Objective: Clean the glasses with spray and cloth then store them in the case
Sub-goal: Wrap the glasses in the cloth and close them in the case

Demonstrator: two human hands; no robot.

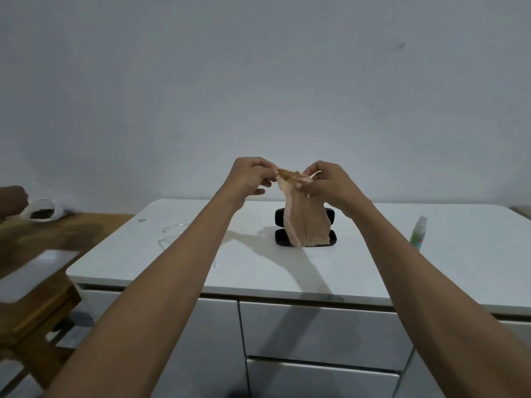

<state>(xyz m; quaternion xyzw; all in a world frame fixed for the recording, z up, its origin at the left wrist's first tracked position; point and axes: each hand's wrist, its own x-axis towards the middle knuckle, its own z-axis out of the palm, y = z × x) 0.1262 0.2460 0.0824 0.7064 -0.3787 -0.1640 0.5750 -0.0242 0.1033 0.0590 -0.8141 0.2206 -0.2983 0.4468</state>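
Left hand (249,175): pinches the cloth's (304,214) top edge.
Right hand (327,182): pinches the same edge.
Glasses (172,234): faint, left of the open case (330,225).
Spray bottle (418,232): upright, far right.
Risk: the cloth slips free, or a swinging arm tips the bottle.

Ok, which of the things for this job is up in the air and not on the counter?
The peach cloth: both hands pinch its top edge and it hangs above the white counter. The black case and spray bottle sit on it.

peach cloth (301,214) hanging limp, pinched at top, just in front of open black case (330,238); white spray bottle (419,232) upright, right of case; clear glasses (172,234) lying left of case.
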